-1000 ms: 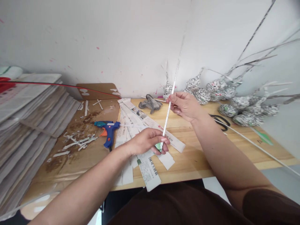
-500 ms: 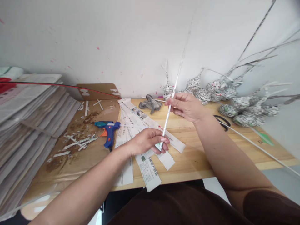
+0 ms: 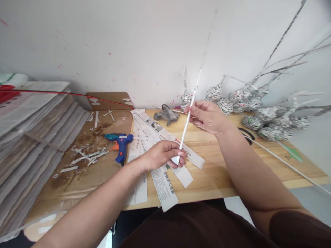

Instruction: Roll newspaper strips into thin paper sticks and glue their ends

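A long, thin rolled paper tube [image 3: 185,132] slants up and away across the middle of the head view, its far end fading against the wall. My left hand [image 3: 167,154] pinches its lower end, where a flat bit of paper shows between the fingers. Higher up, my right hand [image 3: 207,116] holds the same tube between thumb and fingertips. Beneath my left hand lie fanned newspaper strips [image 3: 165,191] on the wooden table [image 3: 204,184]. A blue glue gun [image 3: 121,144] rests left of the strips, with a clear glue stick at its back.
Tall newspaper stacks [image 3: 38,127] stand at the left. Paper scraps [image 3: 89,156] litter the brown board. A grey cloth-like bundle [image 3: 167,114] lies near the wall. Several woven paper balls [image 3: 274,125] with long stems fill the back right, near black scissor handles [image 3: 247,135].
The tube appears turned in my fingers, as its printed marks have shifted and the flat bit at its lower end looks different. Both hands stay in nearly the same place.
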Demonstrator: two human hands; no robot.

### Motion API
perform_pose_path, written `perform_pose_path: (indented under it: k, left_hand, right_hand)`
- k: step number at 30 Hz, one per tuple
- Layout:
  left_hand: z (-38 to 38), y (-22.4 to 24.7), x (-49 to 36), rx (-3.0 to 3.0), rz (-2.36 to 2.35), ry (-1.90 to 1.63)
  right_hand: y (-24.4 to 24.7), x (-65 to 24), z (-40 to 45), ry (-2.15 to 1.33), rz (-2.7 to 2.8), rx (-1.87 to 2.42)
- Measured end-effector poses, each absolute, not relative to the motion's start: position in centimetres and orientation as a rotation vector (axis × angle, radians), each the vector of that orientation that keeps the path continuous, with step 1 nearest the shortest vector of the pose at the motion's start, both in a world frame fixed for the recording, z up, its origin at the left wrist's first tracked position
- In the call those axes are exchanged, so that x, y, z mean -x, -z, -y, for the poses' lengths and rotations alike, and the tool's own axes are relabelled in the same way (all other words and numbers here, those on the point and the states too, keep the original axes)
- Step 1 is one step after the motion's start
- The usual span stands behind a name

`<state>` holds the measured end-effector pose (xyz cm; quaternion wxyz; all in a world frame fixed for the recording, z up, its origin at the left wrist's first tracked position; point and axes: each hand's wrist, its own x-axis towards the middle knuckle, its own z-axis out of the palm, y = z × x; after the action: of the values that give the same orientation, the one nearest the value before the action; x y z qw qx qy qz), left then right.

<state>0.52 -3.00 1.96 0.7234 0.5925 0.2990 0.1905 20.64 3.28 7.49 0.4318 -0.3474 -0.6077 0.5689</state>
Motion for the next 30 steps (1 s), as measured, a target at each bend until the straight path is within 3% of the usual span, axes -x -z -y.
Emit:
perform_pose_path:
  k: [12, 17, 23, 30]
  left_hand:
    - [2.92, -1.94, -0.55, -1.309, -0.667, -0.431]
    - [2.84, -1.93, -0.44, -1.335, -0.655, -0.473]
    - [2.54, -1.86, -0.3, -1.349, -0.657, -0.514]
    - [2.3, -1.77, -0.12, -1.365, -0.707, -0.624]
  right_hand:
    - [-7.59, -20.53, -3.19, -1.449, 1.612, 0.891]
    - [-7.55, -20.29, -3.02, -1.229, 1.59, 0.857]
    - [-7.93, -20.3, -2.53, -1.384, 1.785, 0.854]
    - [-7.79, -19.64, -2.54, -1.107, 1.639, 0.94]
